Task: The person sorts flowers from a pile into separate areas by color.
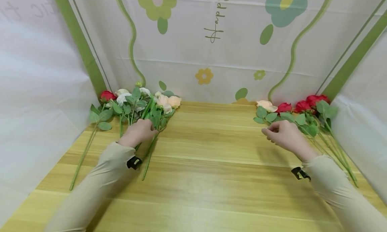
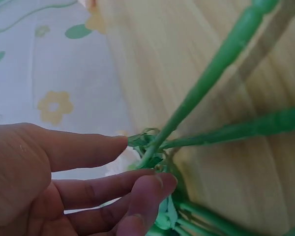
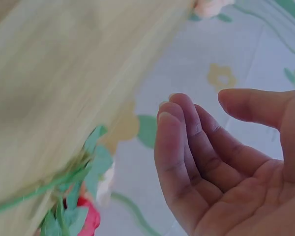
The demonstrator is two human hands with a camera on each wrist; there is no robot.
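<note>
My left hand (image 1: 139, 132) is over the left group of artificial roses. In the left wrist view, its thumb and bent fingers (image 2: 152, 189) stand apart on either side of a green stem (image 2: 201, 93), near some small leaves. That stem belongs to a pale peach rose (image 1: 164, 102), and a second stem (image 2: 236, 132) runs beside it. My right hand (image 1: 285, 134) hovers over the table, left of the right-hand roses. Its fingers (image 3: 169, 147) are loosely bent, thumb apart, with nothing between them. The nearest flowers to it are a peach rose (image 1: 266, 106) and a red rose (image 1: 284, 107).
White roses (image 1: 123, 98) and a red rose (image 1: 108, 96) lie at the far left of the wooden table (image 1: 205, 178). More red roses (image 1: 315, 100) lie at the right, stems toward me. A patterned white cloth (image 1: 187, 50) stands behind the table, with white sheets at both sides.
</note>
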